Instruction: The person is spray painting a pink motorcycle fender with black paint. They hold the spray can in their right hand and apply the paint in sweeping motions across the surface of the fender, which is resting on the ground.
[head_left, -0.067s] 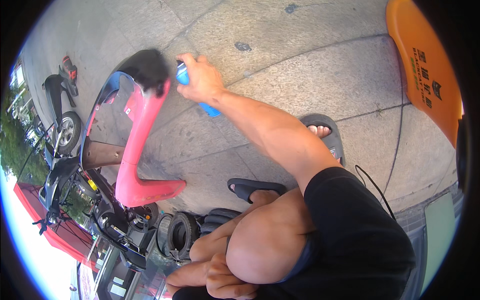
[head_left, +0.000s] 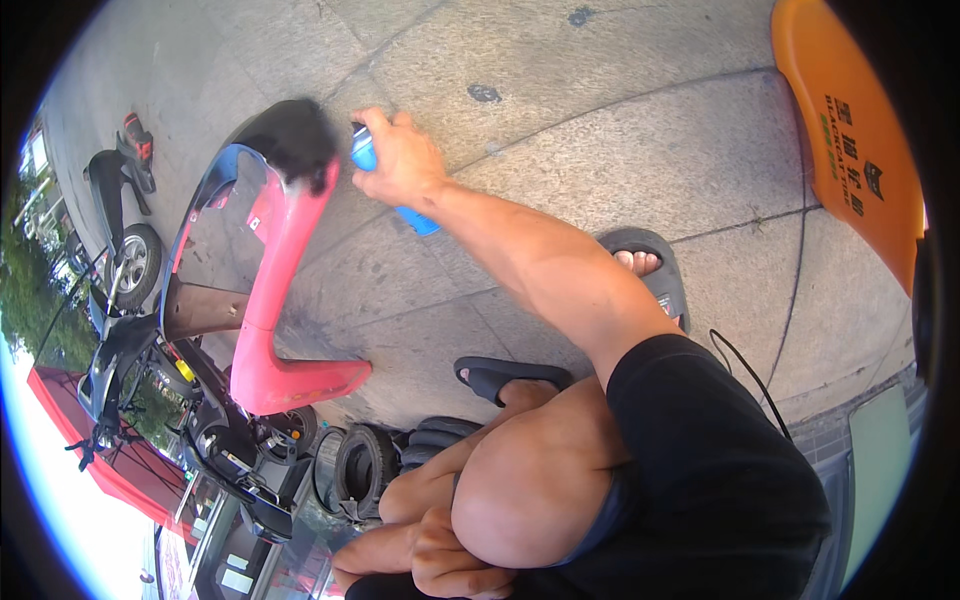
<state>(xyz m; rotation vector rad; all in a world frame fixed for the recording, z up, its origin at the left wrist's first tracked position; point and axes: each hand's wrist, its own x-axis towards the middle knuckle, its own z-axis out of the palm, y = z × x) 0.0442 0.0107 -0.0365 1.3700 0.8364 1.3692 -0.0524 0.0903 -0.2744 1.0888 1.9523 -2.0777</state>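
Note:
My right hand [head_left: 400,160] is closed around a blue spray can [head_left: 363,148] just right of a large curved plastic scooter panel. The panel is pink [head_left: 262,330] along its lower arm, with a black patch [head_left: 290,135] at the top, beside the can's nozzle end. My left hand [head_left: 450,555] rests low by my bent knee [head_left: 520,480], fingers curled; what they hold, if anything, is hidden.
Scooters [head_left: 135,268] and parts stand at the left, with a red canopy [head_left: 95,440] beyond. Tyres [head_left: 360,465] lie near my legs. My sandalled feet [head_left: 640,260] are on concrete paving [head_left: 600,130]. An orange board [head_left: 840,100] is at the right, near a black cable [head_left: 760,380].

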